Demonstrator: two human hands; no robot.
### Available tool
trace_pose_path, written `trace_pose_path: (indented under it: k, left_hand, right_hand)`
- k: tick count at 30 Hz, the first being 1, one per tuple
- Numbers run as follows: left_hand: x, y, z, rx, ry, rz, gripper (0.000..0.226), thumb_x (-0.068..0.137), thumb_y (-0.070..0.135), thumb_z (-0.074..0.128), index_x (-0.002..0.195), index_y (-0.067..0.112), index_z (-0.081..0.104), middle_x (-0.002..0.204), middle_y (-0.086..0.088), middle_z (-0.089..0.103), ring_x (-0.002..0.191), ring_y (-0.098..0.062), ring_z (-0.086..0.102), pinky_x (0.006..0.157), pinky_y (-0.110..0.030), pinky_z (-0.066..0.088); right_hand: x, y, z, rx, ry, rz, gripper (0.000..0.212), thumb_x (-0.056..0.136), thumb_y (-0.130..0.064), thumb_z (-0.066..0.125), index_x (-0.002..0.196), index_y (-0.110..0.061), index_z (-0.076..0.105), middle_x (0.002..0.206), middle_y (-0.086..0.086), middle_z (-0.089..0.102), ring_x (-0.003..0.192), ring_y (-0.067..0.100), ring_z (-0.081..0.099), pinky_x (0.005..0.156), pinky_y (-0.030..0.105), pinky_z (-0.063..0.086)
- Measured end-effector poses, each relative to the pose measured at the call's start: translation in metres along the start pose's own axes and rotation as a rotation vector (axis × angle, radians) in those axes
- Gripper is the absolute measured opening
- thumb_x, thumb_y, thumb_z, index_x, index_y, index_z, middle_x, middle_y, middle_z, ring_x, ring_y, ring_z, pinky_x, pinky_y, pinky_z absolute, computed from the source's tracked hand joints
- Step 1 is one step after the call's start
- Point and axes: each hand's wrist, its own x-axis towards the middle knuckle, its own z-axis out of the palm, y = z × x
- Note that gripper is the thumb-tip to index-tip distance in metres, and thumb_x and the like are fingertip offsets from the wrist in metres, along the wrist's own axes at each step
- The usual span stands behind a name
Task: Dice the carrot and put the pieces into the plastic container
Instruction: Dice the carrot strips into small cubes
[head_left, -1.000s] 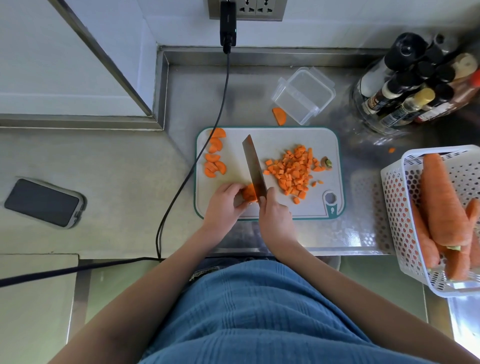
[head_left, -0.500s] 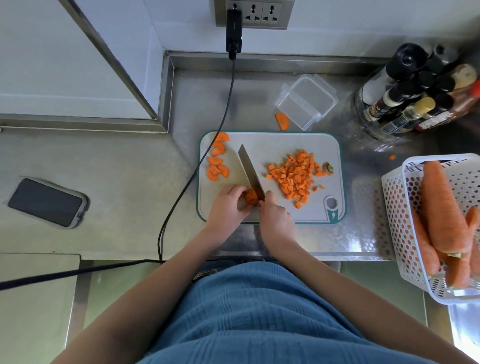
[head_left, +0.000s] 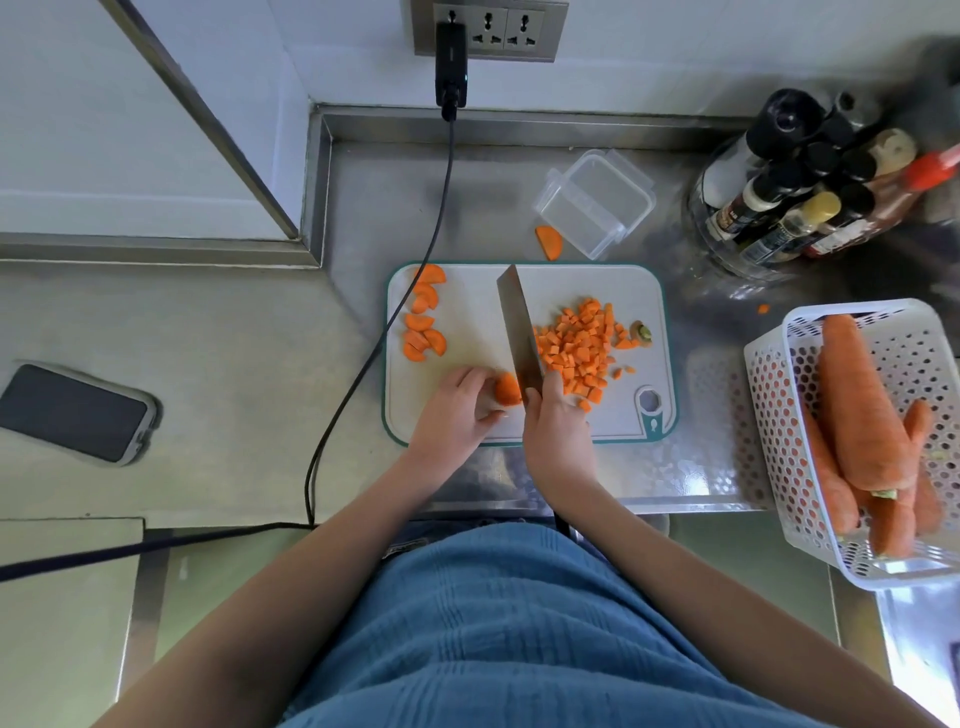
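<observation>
On the cutting board, your left hand curls its fingers around the carrot piece, touching the knife; one slip could nick them. Your right hand seems clenched on the handle, mostly hidden. Diced pieces wait beside the blade, while the plastic container stands empty behind the board.

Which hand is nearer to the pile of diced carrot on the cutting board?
The right hand, gripping the knife, sits just at the near edge of the diced pile. The left hand holds the carrot piece across the blade, farther away.
</observation>
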Motion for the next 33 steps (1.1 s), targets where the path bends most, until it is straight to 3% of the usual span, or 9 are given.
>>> trace_pose_path:
  k: [5, 15, 19, 23, 29, 33]
  left_hand:
    - [-0.005, -0.006, -0.004, 0.023, 0.036, -0.064, 0.030, 0.077, 0.013, 0.073, 0.105, 0.005, 0.064, 0.101, -0.008, 0.063, 0.096, -0.023, 0.056, 0.084, -0.024, 0.040]
    - [0.001, -0.001, 0.000, -0.032, 0.036, -0.058, 0.018, 0.080, 0.009, 0.071, 0.097, 0.005, 0.070, 0.091, -0.005, 0.063, 0.084, -0.018, 0.059, 0.076, -0.018, 0.042]
    - [0.003, -0.002, 0.001, -0.055, 0.029, -0.065, 0.017, 0.080, 0.009, 0.071, 0.096, 0.004, 0.070, 0.090, -0.007, 0.064, 0.083, -0.019, 0.061, 0.076, -0.024, 0.048]
    - [0.003, -0.002, 0.001, -0.077, 0.019, -0.073, 0.014, 0.079, 0.007, 0.071, 0.092, 0.002, 0.071, 0.087, -0.010, 0.064, 0.081, -0.021, 0.060, 0.072, -0.022, 0.045]
    - [0.004, 0.000, 0.003, -0.040, 0.019, -0.072, 0.028, 0.075, 0.009, 0.073, 0.102, 0.006, 0.066, 0.097, -0.008, 0.063, 0.091, -0.018, 0.058, 0.078, -0.014, 0.038]
    - [0.008, 0.005, 0.004, -0.043, 0.020, -0.053, 0.024, 0.077, 0.012, 0.073, 0.099, 0.006, 0.066, 0.094, -0.007, 0.064, 0.089, -0.018, 0.058, 0.076, -0.019, 0.042]
  right_hand:
    - [-0.002, 0.002, 0.004, 0.010, -0.021, -0.029, 0.025, 0.104, -0.027, 0.028, 0.123, -0.012, 0.035, 0.082, 0.015, 0.064, 0.069, 0.032, 0.060, 0.058, 0.038, 0.050]
    - [0.003, 0.006, 0.014, -0.106, -0.036, -0.012, 0.015, 0.104, -0.018, 0.029, 0.117, -0.013, 0.035, 0.084, 0.017, 0.064, 0.073, 0.033, 0.061, 0.054, 0.034, 0.043]
    - [0.003, 0.004, 0.018, -0.161, -0.056, 0.003, 0.016, 0.103, -0.013, 0.032, 0.119, -0.013, 0.034, 0.089, 0.017, 0.065, 0.077, 0.035, 0.062, 0.062, 0.042, 0.054]
    - [0.005, 0.002, 0.021, -0.253, -0.104, 0.000, 0.018, 0.101, -0.008, 0.032, 0.119, -0.013, 0.031, 0.098, 0.017, 0.063, 0.086, 0.036, 0.063, 0.069, 0.045, 0.054]
    - [0.010, 0.008, 0.018, -0.198, -0.097, 0.005, 0.018, 0.103, -0.016, 0.033, 0.120, -0.013, 0.035, 0.094, 0.018, 0.065, 0.082, 0.037, 0.064, 0.068, 0.045, 0.056]
    - [0.015, 0.015, 0.009, -0.112, -0.101, -0.046, 0.026, 0.103, -0.024, 0.031, 0.127, -0.016, 0.039, 0.091, 0.016, 0.066, 0.079, 0.035, 0.063, 0.067, 0.044, 0.054]
